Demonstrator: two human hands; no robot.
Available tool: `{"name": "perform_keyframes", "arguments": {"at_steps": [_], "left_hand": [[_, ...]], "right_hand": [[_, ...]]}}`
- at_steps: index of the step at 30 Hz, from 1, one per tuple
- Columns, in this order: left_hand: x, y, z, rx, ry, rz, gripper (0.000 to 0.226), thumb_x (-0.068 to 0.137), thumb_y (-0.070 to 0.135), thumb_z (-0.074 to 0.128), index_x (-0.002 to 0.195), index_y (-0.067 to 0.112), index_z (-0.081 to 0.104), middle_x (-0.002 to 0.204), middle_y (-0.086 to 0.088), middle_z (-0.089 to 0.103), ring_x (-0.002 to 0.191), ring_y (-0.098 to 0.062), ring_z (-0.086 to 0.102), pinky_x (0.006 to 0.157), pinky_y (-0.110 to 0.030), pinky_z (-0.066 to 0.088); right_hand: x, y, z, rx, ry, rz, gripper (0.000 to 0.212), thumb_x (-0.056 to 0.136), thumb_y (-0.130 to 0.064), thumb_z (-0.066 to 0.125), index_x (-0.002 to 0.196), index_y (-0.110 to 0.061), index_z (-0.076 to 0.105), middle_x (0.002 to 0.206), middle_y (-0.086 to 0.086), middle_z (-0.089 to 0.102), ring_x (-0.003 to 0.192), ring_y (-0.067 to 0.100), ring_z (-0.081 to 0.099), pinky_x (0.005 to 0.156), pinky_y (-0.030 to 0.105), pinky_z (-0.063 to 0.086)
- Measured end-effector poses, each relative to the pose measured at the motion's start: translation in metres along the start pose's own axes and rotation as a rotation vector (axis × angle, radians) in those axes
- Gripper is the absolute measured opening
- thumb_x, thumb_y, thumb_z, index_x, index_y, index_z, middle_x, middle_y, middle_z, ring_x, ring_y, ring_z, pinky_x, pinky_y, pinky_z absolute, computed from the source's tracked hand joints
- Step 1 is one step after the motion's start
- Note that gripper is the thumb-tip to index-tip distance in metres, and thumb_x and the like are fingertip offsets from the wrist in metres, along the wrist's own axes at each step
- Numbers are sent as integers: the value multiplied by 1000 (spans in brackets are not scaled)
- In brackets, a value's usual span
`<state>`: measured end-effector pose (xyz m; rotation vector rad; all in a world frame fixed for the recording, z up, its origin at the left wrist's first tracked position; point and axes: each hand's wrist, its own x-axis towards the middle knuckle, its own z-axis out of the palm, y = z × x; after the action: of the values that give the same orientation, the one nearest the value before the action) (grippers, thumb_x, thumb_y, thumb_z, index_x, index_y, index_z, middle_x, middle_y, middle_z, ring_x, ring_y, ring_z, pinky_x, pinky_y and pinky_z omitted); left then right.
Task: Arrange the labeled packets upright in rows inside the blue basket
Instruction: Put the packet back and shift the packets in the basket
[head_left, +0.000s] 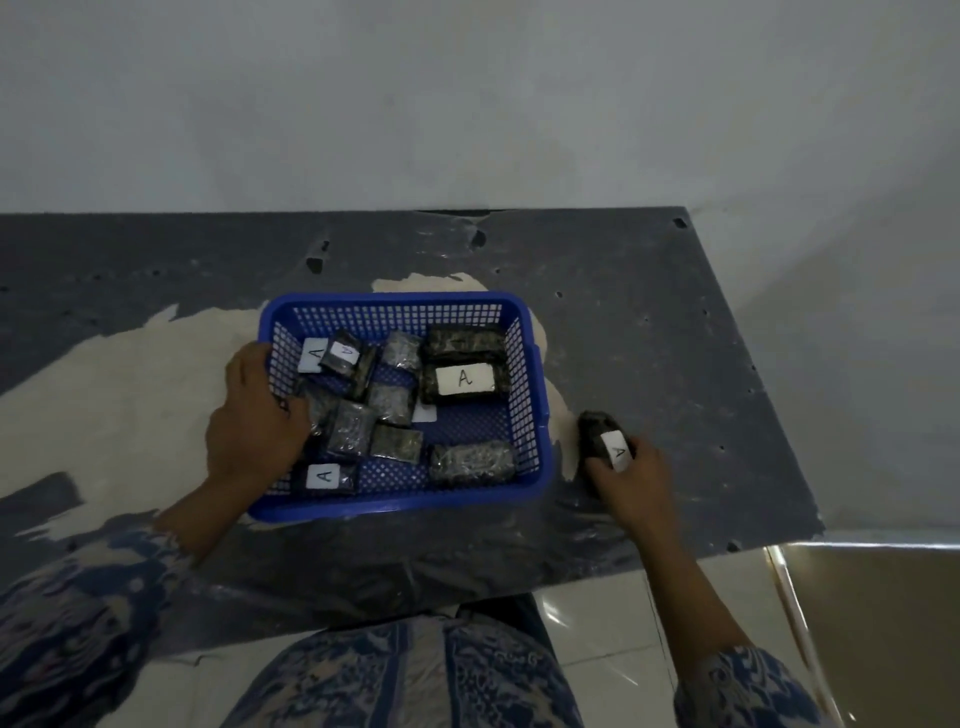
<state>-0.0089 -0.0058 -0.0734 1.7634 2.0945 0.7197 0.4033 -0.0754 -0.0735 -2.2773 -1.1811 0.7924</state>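
A blue basket (535, 415) with mesh walls sits in the middle of the table. Several dark packets lie jumbled in it, some with white labels marked A. The largest labeled packet (464, 382) lies flat at the back right. Another labeled packet (324, 476) lies at the front left corner. My left hand (254, 421) reaches over the basket's left wall, and its fingers rest on a dark packet (324, 402) inside. My right hand (631, 475) is on the table to the right of the basket and grips a dark packet with a white label (602, 436).
The table (649, 338) is dark with a worn pale patch around the basket. A plain wall stands behind it. The table's right edge drops to a tiled floor (597, 623). My patterned blue sleeves and clothing fill the bottom of the view.
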Motion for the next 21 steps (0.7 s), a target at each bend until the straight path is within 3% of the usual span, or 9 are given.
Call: {"name": "perform_keyframes", "arguments": {"at_steps": [2, 5, 7, 10, 13, 15, 18, 21], "left_hand": [[1, 0, -1, 17, 4, 0, 68, 86, 16, 65, 145, 14, 31, 148, -11, 36, 101, -43, 59, 70, -49, 50], [2, -1, -3, 18, -2, 4, 67, 86, 18, 64, 144, 15, 31, 148, -10, 36, 97, -42, 60, 67, -46, 50], [2, -1, -3, 19, 3, 4, 66, 86, 19, 63, 144, 16, 31, 147, -9, 36, 92, -41, 61, 65, -43, 49], [1, 0, -3, 28, 10, 3, 64, 87, 20, 62, 144, 16, 31, 148, -8, 36, 87, -41, 62, 62, -42, 49], [2, -3, -2, 34, -4, 0, 66, 87, 21, 61, 146, 15, 31, 151, -8, 34, 83, -40, 62, 59, -41, 50], [2, -5, -1, 39, -10, -7, 67, 87, 21, 60, 147, 15, 30, 152, -8, 33, 76, -38, 61, 55, -39, 49], [2, -6, 1, 50, -15, -9, 68, 88, 21, 60, 148, 15, 29, 154, -7, 32, 68, -36, 59, 52, -37, 49], [2, -7, 2, 48, -17, -17, 69, 88, 22, 60, 149, 15, 29, 154, -6, 32, 67, -35, 60, 53, -39, 51]], "right_hand": [[3, -22, -9, 145, -10, -16, 26, 79, -33, 70, 103, -24, 62, 91, 3, 69, 75, 17, 64, 57, 29, 49], [8, -62, -21, 211, -165, -101, 29, 86, -40, 64, 113, -32, 60, 83, -10, 68, 69, 6, 65, 54, 23, 49], [11, -91, -23, 110, -335, -207, 27, 86, -41, 62, 112, -39, 60, 76, -12, 68, 62, 0, 63, 50, 17, 46], [13, -125, -8, -179, -527, -432, 38, 78, -41, 66, 116, -39, 58, 89, -16, 64, 74, 0, 61, 56, 11, 41], [17, -137, 19, -468, -490, -663, 56, 70, -42, 72, 122, -29, 56, 105, -9, 62, 90, 12, 58, 76, 24, 48], [21, -137, 34, -650, -459, -740, 60, 69, -46, 71, 123, -29, 51, 115, -5, 59, 101, 19, 52, 89, 36, 43], [23, -130, 51, -787, -390, -898, 62, 69, -45, 69, 124, -30, 48, 119, -4, 57, 103, 21, 45, 89, 38, 33], [19, -125, 62, -824, -332, -1014, 62, 69, -36, 73, 125, -25, 49, 118, -2, 58, 103, 23, 46, 87, 40, 36]]}}
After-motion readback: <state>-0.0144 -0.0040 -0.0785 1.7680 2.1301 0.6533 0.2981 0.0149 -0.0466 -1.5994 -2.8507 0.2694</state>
